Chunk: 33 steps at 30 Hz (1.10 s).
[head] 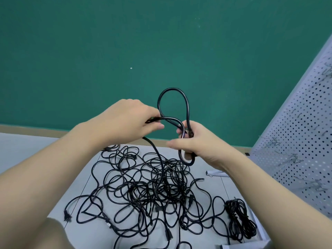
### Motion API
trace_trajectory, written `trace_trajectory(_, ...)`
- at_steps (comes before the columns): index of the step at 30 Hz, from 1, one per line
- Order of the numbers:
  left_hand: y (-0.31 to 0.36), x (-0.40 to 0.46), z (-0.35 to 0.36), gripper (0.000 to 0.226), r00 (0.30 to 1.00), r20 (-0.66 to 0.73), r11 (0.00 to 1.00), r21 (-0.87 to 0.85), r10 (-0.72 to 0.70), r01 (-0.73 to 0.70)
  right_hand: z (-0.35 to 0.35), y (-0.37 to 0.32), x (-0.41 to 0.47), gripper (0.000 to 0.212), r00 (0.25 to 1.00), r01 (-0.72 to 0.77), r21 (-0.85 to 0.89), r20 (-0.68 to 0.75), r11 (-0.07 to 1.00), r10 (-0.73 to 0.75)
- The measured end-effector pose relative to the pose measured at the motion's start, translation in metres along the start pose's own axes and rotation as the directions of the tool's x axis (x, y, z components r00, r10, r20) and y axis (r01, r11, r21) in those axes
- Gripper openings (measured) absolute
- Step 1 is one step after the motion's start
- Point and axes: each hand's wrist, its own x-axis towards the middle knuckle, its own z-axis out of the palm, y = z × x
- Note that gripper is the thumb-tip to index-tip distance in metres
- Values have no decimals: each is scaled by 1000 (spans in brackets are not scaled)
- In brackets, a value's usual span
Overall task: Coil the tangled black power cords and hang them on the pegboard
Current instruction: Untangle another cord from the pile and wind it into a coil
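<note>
A: From the head camera, what are the hands doing?

B: The left hand (133, 121) is pinching a black cord (186, 106) between thumb and fingers, its fingers curled round it. The right hand (195, 142) is gripping the same cord, with several loops gathered in its closed fingers.

A: How is the cord sitting between them?

B: One loop is standing up above both hands against the green wall (125, 42). A short bend is poking out below the right hand. From the left hand a strand is dropping down into the tangled pile (152, 187).

A: And where is that pile lying?

B: It is spreading over the grey floor (36, 151), below and between the two forearms, with plugs showing at its edges. One plug (66, 215) is lying at the left edge of the pile.

A: Anything already coiled?

B: A coiled bundle (239, 219) is lying on the floor to the right of the pile, just beside the foot of the pegboard (296, 123).

A: Where is the pegboard standing?

B: It is standing at the right, leaning across the view, white and full of holes. Metal hooks (289, 156) are sticking out of it, and they are carrying nothing.
</note>
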Motion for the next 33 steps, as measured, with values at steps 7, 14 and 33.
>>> trace_trajectory(7,-12,-3,4,34,984,-119,862,-504,-134,56,-5,5,-1,11,992,-94,90,95,992,85)
trace_trajectory(14,-23,-1,24,43,957,64,412,-893,-281,181,-25,12,-10,15,894,-172,284,446,943,28)
trace_trajectory(33,17,10,28,56,942,232,359,-881,-241,309,-4,9,-17,21,825,-226,37,539,974,171)
